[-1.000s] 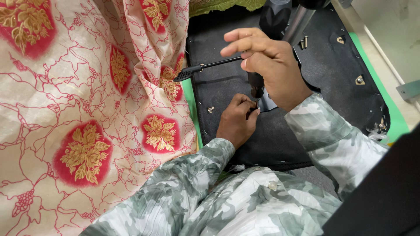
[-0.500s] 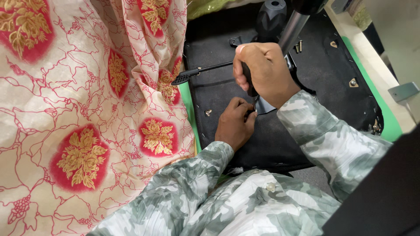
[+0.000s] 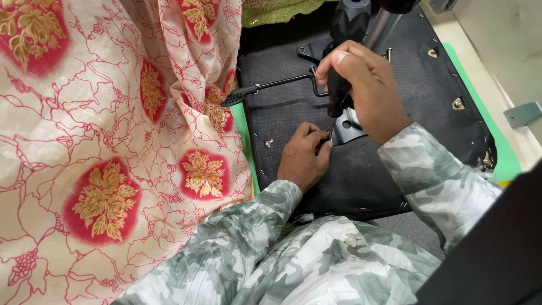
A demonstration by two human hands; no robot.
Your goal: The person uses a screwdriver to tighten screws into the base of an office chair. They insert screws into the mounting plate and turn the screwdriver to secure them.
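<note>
My right hand [image 3: 367,90] is closed around the black handle of a screwdriver [image 3: 337,97], held upright with its tip down. My left hand [image 3: 304,155] pinches at the tip, right where it meets a grey metal bracket [image 3: 345,129]. The bracket lies on the black underside of a chair seat [image 3: 406,68]. A thin black lever [image 3: 265,88] with a flat paddle end runs left from the bracket area. What my left fingers hold at the tip is too small to see.
Cream fabric with red and gold flowers [image 3: 107,141] hangs over the left half of the view. A black cylinder and metal post [image 3: 361,20] rise from the seat's far side. Small metal fittings [image 3: 457,103] dot the seat. A green mat [image 3: 497,152] lies beneath it.
My right hand has closed around the screwdriver handle and stood it upright over the bracket. My left hand has stayed at the tip.
</note>
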